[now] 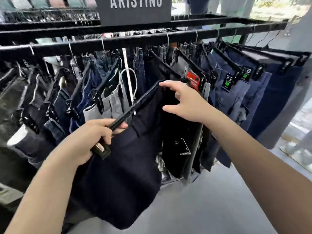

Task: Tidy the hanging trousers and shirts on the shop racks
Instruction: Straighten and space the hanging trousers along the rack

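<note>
A pair of dark navy trousers hangs off the rail on a black clip hanger, tilted, its metal hook free of the rail. My left hand is closed around the hanger's near end, by its clip. My right hand touches the far end of the waistband with its fingers spread and pinches the fabric edge. The black rack rail runs across above, crowded with jeans and trousers on clip hangers.
Grey and dark jeans hang left of the held pair, blue trousers with green and red tags to the right. A dark sign stands on the rack. Grey floor lies below; glass front at right.
</note>
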A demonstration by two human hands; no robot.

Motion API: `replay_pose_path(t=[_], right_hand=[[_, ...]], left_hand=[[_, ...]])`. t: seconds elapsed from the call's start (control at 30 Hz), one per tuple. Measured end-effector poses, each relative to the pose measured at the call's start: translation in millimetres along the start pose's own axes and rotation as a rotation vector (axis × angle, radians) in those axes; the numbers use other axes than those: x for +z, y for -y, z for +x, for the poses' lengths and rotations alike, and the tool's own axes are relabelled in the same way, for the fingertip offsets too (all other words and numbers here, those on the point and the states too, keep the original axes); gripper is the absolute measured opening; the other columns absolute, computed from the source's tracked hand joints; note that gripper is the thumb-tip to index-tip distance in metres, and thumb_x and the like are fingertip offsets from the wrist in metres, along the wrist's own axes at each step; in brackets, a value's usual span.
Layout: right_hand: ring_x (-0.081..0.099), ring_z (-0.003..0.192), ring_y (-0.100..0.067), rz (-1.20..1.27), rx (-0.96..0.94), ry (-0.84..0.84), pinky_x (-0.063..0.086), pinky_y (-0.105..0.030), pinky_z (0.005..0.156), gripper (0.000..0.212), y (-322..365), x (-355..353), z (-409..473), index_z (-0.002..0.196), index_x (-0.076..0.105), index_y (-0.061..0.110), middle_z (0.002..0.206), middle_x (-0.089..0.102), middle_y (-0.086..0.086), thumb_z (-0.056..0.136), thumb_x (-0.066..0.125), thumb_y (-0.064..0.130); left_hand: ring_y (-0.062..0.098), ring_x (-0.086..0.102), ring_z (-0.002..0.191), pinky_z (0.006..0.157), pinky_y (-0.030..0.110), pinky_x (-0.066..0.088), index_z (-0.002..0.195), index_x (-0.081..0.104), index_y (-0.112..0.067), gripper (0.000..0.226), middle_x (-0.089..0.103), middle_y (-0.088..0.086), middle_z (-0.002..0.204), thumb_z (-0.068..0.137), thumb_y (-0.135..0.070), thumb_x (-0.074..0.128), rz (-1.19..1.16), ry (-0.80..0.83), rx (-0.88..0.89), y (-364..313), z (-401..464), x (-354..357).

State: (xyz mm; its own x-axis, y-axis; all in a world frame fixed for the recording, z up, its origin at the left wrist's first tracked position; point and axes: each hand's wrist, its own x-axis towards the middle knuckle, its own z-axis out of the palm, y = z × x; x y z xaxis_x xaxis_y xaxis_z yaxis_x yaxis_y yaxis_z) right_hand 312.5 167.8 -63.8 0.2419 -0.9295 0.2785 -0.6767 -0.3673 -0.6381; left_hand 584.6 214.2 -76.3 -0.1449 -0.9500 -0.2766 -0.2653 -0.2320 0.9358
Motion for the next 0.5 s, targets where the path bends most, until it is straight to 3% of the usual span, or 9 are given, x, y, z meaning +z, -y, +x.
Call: replay_pose_path(t=[0.1, 0.17, 0.23, 0.33, 0.43, 0.5], right_hand=[[0.019, 0.148, -0.019, -0.204, -0.028, 0.045, 0.022, -0.039, 0.120, 0.085, -4, 12, -13, 0.148, 0.038, 0.028, 0.159, 0.026, -0.001, 0.075, 0.082, 0.021], [0.018, 0.149, -0.022, -0.368, -0.028, 0.069, 0.020, -0.045, 0.119, 0.090, -9, 21, -20, 0.148, 0.037, 0.031, 0.160, 0.026, 0.001, 0.071, 0.084, 0.034], [0.026, 0.145, -0.023, -0.537, -0.048, 0.034, 0.016, -0.048, 0.117, 0.084, -14, 28, -29, 0.145, 0.040, 0.036, 0.155, 0.035, 0.005, 0.072, 0.079, 0.048], [0.040, 0.133, -0.028, -0.687, -0.087, -0.058, 0.023, -0.052, 0.112, 0.067, -13, 31, -38, 0.132, 0.057, 0.035, 0.130, 0.059, 0.004, 0.075, 0.055, 0.070], [0.049, 0.122, -0.026, -0.694, 0.044, 0.114, 0.030, -0.047, 0.108, 0.053, -5, 18, -44, 0.116, 0.066, 0.035, 0.109, 0.067, 0.004, 0.080, 0.048, 0.069], [0.061, 0.094, -0.022, -0.669, 0.108, 0.216, 0.046, -0.039, 0.088, 0.045, -2, 0, -52, 0.104, 0.067, 0.033, 0.088, 0.068, 0.004, 0.082, 0.049, 0.067]], left_hand=[[0.012, 0.065, 0.106, 0.080, 0.017, 0.043, 0.089, 0.077, -0.018, 0.061, 0.075, 0.003, 0.100, 0.041, 0.000, 0.043, 0.092, 0.149, 0.035, 5, -3, -13], [0.005, 0.066, 0.103, 0.078, 0.014, 0.043, 0.088, 0.078, -0.018, 0.058, 0.075, -0.001, 0.097, 0.047, 0.004, 0.043, 0.135, 0.230, 0.043, 9, -7, -21], [0.008, 0.066, 0.106, 0.080, 0.017, 0.042, 0.088, 0.078, -0.018, 0.057, 0.075, 0.000, 0.097, 0.054, 0.010, 0.041, 0.170, 0.269, 0.021, 15, -9, -26], [0.010, 0.063, 0.110, 0.074, 0.023, 0.033, 0.094, 0.077, -0.022, 0.060, 0.074, -0.002, 0.105, 0.053, 0.005, 0.043, 0.277, 0.351, -0.030, 19, -13, -27], [0.010, 0.063, 0.108, 0.064, 0.024, 0.036, 0.104, 0.075, -0.026, 0.062, 0.072, -0.009, 0.111, 0.062, 0.007, 0.044, 0.377, 0.431, -0.022, 12, -15, -14], [0.004, 0.065, 0.093, 0.066, 0.019, 0.046, 0.111, 0.070, -0.032, 0.064, 0.073, -0.012, 0.105, 0.076, 0.014, 0.042, 0.356, 0.427, 0.025, 7, -11, -4]])
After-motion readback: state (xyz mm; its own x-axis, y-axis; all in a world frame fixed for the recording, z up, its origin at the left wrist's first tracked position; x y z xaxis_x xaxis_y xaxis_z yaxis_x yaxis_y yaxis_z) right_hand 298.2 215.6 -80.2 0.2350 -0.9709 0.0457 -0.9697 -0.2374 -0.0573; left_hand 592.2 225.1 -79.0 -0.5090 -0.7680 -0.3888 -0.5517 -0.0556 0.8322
